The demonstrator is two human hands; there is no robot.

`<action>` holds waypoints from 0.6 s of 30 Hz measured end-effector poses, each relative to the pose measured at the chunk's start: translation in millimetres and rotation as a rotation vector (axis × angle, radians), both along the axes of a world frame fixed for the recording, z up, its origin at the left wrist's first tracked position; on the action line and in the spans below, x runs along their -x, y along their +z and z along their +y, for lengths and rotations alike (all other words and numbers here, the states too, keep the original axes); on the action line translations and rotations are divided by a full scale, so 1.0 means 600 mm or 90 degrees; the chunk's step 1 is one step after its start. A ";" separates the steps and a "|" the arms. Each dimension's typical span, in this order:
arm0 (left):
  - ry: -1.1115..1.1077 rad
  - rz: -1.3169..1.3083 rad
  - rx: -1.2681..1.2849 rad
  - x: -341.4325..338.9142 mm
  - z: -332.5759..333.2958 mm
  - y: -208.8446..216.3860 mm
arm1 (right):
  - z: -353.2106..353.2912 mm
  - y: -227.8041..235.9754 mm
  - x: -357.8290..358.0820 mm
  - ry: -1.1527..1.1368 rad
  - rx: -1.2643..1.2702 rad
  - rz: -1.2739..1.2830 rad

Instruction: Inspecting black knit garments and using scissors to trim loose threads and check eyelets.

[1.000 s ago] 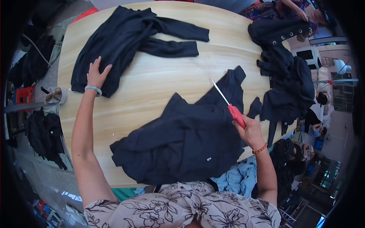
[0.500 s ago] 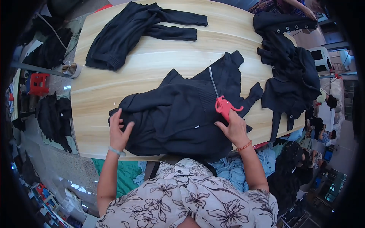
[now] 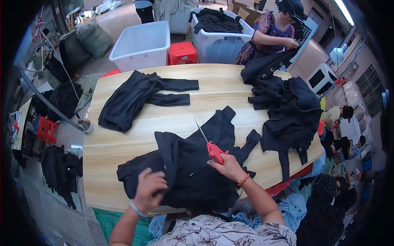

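Note:
A red air blow gun point(image 3: 215, 152) with a long thin metal nozzle is gripped in my right hand point(image 3: 230, 167). It points up and to the left, over a black knit sweater point(image 3: 197, 172) spread on the table's near side. My left hand point(image 3: 151, 189), somewhat blurred, hovers at the sweater's left part; its fingers are bent and apart, with nothing visible in them. A fold of the knit stands up beside that hand. The sweater's sleeves reach out to the far right, and a small white speck shows on its middle.
Another black sweater point(image 3: 131, 98) lies at the table's far left. More dark garments with metal eyelets point(image 3: 291, 106) cover the right side; a co-worker point(image 3: 271, 35) handles one end. Beyond the wooden table point(image 3: 221, 74) stand white bins point(image 3: 141, 45) and a red stool point(image 3: 182, 53).
The view has tilted up, showing the far floor and the co-worker. My left hand has moved inward over the sweater, whose left part is now refolded. The blow gun now points more left.

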State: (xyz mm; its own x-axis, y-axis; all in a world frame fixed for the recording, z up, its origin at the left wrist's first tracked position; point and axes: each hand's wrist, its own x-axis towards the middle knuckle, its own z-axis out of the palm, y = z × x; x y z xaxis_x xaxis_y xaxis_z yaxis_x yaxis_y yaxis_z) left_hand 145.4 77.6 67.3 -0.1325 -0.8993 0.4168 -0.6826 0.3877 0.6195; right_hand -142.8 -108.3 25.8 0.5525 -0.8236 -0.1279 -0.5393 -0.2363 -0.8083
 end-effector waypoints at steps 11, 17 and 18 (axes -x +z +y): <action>-0.265 -0.107 -0.088 0.196 0.098 -0.141 | 0.072 -0.045 -0.159 0.218 0.168 0.277; 0.056 -0.271 -0.134 0.098 0.130 -0.157 | -0.016 -0.027 -0.140 0.126 0.131 0.112; 0.079 -0.296 -0.149 0.075 0.139 -0.169 | -0.041 -0.016 -0.133 0.110 0.095 0.080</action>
State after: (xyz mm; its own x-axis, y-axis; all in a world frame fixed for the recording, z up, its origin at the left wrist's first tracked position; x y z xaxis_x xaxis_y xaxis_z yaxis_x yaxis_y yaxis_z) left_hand 100.7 160.8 -33.8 -0.1423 -0.9819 0.1252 -0.9373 0.1743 0.3017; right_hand -63.2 -133.1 16.1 0.6747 -0.7328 -0.0878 -0.5738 -0.4461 -0.6869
